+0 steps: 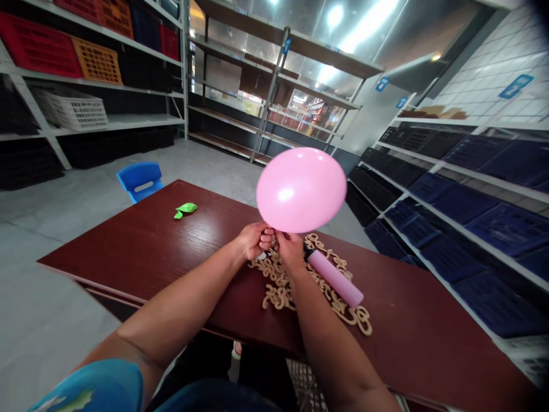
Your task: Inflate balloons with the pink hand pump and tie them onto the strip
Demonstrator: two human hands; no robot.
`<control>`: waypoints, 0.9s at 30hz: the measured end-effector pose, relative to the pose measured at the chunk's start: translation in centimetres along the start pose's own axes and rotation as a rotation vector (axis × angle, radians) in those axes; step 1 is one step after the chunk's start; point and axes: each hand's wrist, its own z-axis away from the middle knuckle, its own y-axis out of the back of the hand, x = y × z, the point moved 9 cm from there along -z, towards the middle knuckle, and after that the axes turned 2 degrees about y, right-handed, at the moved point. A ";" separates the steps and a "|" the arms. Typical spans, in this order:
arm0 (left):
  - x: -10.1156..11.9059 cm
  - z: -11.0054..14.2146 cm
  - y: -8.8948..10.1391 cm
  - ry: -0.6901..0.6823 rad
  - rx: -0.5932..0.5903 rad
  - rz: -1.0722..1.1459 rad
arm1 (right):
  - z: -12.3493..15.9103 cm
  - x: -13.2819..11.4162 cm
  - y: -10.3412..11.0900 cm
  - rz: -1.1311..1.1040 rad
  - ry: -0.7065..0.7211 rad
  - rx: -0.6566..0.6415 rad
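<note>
An inflated pink balloon (pixel 301 190) rises above the table, its neck down between my two hands. My left hand (pixel 257 239) is closed, fingers curled at the balloon's neck. Close beside it, my right hand (pixel 289 247) pinches the same spot; the neck itself is mostly hidden by the fingers. Under and behind my hands lies a tan scrollwork piece (pixel 278 292) with curly cut-outs. On it rests a pink cylinder with a dark end (pixel 335 277), which looks like a balloon pump, just right of my right hand.
A limp green balloon (pixel 186 210) lies at the left on the dark red-brown table (pixel 141 246). Past the table's far left edge stands a blue chair (pixel 140 177). Shelves with crates (pixel 98 60) line the left; blue bins (pixel 463 229) fill the right rack.
</note>
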 end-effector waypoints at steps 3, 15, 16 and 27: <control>1.4 -0.6 2.1 -0.226 0.200 -0.330 | 0.2 0.0 0.4 0.014 -0.004 0.034; 4.8 -0.1 3.2 -0.596 0.561 -1.436 | 1.5 -3.4 -0.9 0.430 0.251 -0.190; 4.7 -0.1 2.9 -0.605 0.544 -1.447 | 1.4 -3.7 -0.9 0.450 0.272 -0.196; 3.3 0.4 0.8 -0.659 0.399 -1.570 | 0.8 -2.2 -0.2 -0.005 0.011 -0.152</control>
